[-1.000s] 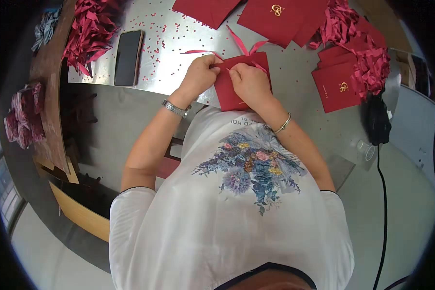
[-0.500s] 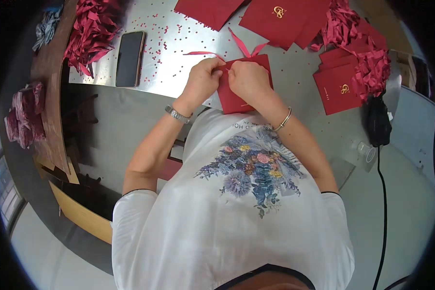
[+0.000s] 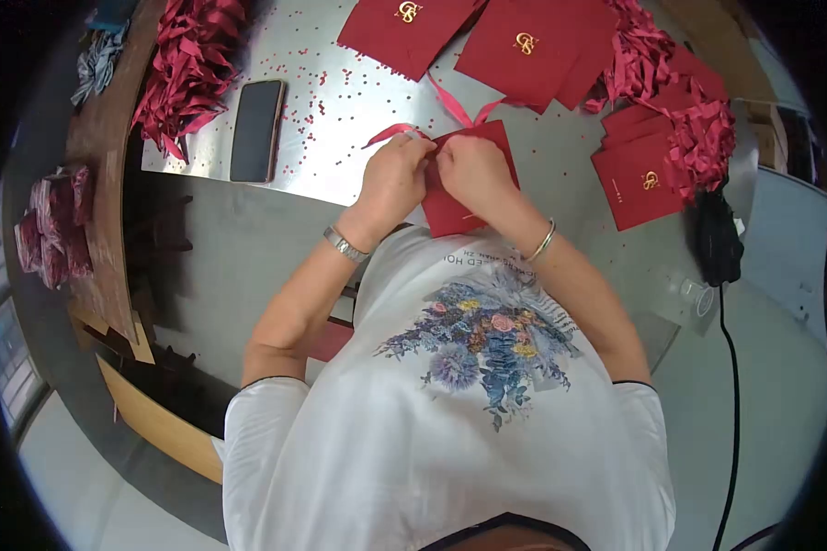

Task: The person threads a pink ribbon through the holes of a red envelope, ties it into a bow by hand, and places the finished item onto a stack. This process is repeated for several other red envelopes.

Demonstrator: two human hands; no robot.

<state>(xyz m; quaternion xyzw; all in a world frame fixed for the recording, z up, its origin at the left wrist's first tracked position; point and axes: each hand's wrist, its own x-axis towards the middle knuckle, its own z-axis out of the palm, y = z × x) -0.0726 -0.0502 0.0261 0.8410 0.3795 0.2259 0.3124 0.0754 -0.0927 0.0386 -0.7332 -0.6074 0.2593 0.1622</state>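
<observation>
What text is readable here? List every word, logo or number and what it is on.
"HO": part of a grey line printed on the white cotton T-shirt; the rest is blurred.
Gold monogram on the flat dark-red paper envelopes: too small to read.

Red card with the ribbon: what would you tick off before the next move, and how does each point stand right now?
1. Both hands on the red card: ok. The left hand and right hand meet at its top edge.
2. Left grip on the ribbon: ok, a loop runs out of it.
3. Right grip: cannot tell, the fingertips are hidden.
4. Knot or threading: cannot tell, the hands cover it.
5. Ribbon tails free: ok, two ends fan out above the card.
6. Phone out of the way: ok, it lies apart on the table.
</observation>
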